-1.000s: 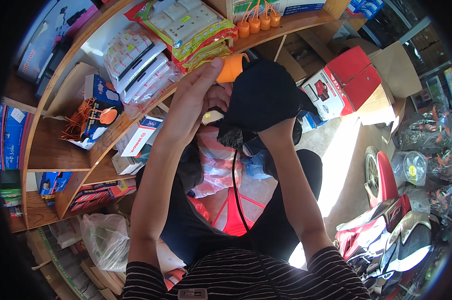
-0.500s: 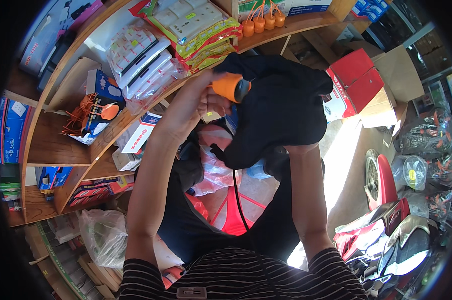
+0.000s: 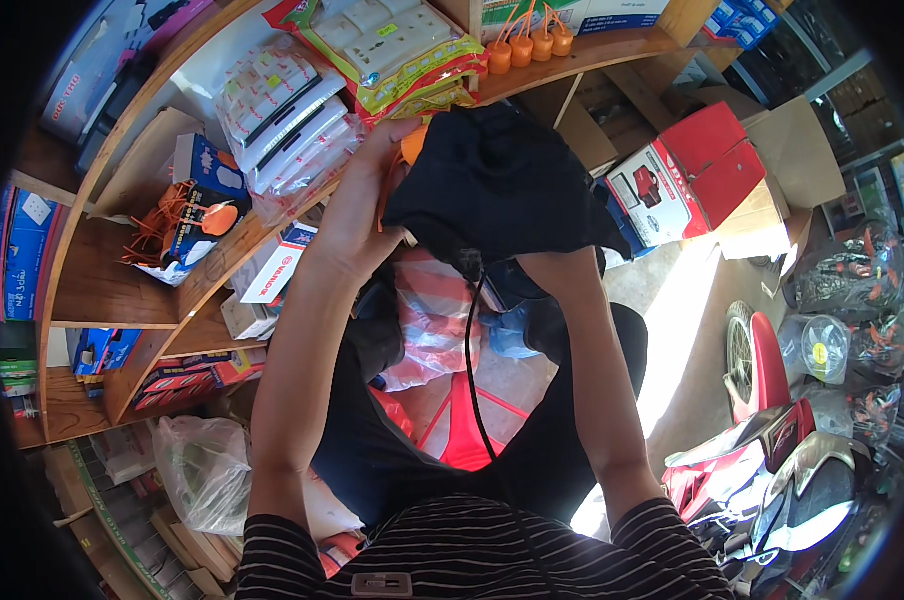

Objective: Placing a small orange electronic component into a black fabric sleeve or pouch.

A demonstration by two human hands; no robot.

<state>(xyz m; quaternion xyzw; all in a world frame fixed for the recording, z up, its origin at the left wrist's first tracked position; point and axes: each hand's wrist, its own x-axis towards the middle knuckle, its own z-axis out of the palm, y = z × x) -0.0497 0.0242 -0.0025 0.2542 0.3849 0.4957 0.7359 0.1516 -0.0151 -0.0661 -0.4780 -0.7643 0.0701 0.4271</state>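
A black cloth (image 3: 502, 180) is held up in front of me, spread between my two hands. At its left edge, my left hand (image 3: 374, 210) is closed around an orange lamp holder (image 3: 413, 146) with an orange wire. Most of the lamp holder is hidden behind the cloth, which touches that hand. From below, my right hand (image 3: 562, 272) grips the cloth's lower right part, its fingers covered by the fabric. A thin black cord (image 3: 472, 350) hangs down from near the cloth's lower edge toward my lap.
A curved wooden shelf (image 3: 117, 270) holds bagged white socket panels (image 3: 397, 45), several orange lamp holders (image 3: 520, 48) and boxes. A red and white carton (image 3: 682, 180) stands to the right, above a red motorbike (image 3: 762, 450). Plastic bags (image 3: 432, 330) lie between my legs.
The cloth has shifted left and now covers most of the orange lamp holder, which was in plain sight. My right hand has moved left and up with the cloth.
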